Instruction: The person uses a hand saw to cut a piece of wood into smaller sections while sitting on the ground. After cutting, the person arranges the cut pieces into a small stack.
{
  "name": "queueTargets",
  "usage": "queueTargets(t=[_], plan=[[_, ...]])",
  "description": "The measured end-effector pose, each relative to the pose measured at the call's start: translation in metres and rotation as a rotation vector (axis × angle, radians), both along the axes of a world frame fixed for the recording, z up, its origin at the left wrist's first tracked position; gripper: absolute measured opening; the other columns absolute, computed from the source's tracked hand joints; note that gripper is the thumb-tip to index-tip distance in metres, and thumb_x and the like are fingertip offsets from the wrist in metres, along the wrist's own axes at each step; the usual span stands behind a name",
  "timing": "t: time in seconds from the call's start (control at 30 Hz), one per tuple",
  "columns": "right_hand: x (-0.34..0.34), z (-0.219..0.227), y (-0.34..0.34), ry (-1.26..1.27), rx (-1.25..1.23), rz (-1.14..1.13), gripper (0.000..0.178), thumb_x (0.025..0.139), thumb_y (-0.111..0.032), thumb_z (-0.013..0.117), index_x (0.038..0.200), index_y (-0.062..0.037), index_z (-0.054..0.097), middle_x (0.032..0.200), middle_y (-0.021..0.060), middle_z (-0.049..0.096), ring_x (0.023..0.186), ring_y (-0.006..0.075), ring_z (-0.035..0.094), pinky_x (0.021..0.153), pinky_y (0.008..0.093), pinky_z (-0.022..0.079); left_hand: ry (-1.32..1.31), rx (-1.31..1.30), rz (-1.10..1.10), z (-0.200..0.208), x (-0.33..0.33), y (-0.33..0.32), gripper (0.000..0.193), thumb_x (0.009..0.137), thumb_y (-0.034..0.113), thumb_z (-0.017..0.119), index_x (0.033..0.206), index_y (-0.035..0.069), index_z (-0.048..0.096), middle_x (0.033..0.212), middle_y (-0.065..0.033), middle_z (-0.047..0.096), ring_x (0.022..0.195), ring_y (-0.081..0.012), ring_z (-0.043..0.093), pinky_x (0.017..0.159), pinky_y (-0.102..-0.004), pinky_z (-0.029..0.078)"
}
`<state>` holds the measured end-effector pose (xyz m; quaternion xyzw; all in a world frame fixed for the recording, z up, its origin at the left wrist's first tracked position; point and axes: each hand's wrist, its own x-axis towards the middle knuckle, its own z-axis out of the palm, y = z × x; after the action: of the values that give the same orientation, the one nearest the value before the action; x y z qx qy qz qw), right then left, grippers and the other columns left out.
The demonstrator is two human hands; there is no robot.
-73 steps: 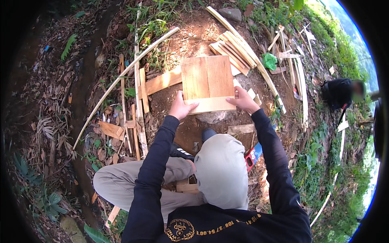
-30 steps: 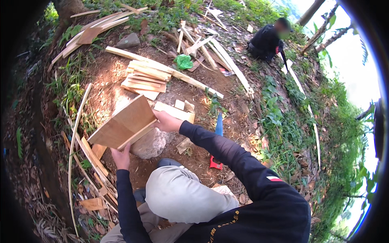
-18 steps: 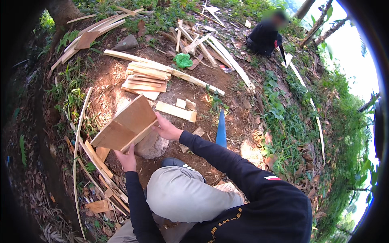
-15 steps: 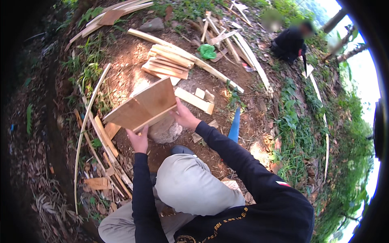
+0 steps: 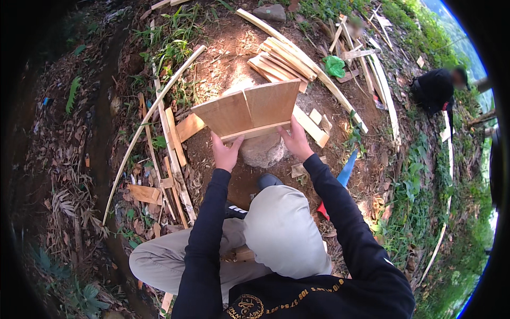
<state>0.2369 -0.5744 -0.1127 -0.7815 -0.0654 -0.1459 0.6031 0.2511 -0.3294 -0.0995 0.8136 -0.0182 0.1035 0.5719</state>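
Note:
Both my hands hold a wooden panel (image 5: 272, 105) made of two thin brown boards side by side, with a narrow gap between them. A pale wood strip (image 5: 256, 131) runs along its near edge. My left hand (image 5: 225, 153) grips the strip's left end, thumb on the near side. At the other end, my right hand (image 5: 296, 140) closes round the panel's right corner. The panel is tilted, its far edge raised. Beneath and just nearer than it sits a grey rock (image 5: 264, 151); whether they touch I cannot tell.
Sawn planks (image 5: 281, 59) are stacked beyond the panel. Offcuts (image 5: 317, 123) and a tapered blue tool (image 5: 347, 169) lie to the right. Long strips (image 5: 154, 106) lie left. A green plastic bag (image 5: 334, 66) rests near scrap wood. Another person (image 5: 434, 91) is at far right.
The view has swung left, so the surroundings sit further right. The panel has turned from slanting to nearly level across, still in both hands.

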Motion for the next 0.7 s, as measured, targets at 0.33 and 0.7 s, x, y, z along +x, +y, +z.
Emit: queueTargets(t=[0.33,0.7], plan=[[0.000,0.000,-0.005,0.072,-0.093,-0.014,0.054,0.096,-0.011,0.063,0.143,0.0020,0.038,0.125,0.0255,0.062,0.117,0.0409,0.061,0.100,0.0436,0.047,0.053,-0.066,-0.048,-0.002,0.000,-0.001,0.065,0.081,0.022,0.084,0.129,-0.004,0.048,0.118,-0.0213,0.067,0.111,-0.0299,0.065,0.095,-0.0394,0.050],[0.011,0.001,-0.011,-0.049,-0.258,0.022,0.056,0.095,-0.011,0.063,0.145,0.0016,0.039,0.140,0.0250,0.051,0.132,0.0399,0.048,0.108,0.0435,0.040,-0.082,0.111,-0.068,-0.013,0.016,0.015,0.065,0.082,0.027,0.084,0.129,-0.005,0.050,0.119,-0.0214,0.067,0.109,-0.0300,0.066,0.095,-0.0396,0.050]])
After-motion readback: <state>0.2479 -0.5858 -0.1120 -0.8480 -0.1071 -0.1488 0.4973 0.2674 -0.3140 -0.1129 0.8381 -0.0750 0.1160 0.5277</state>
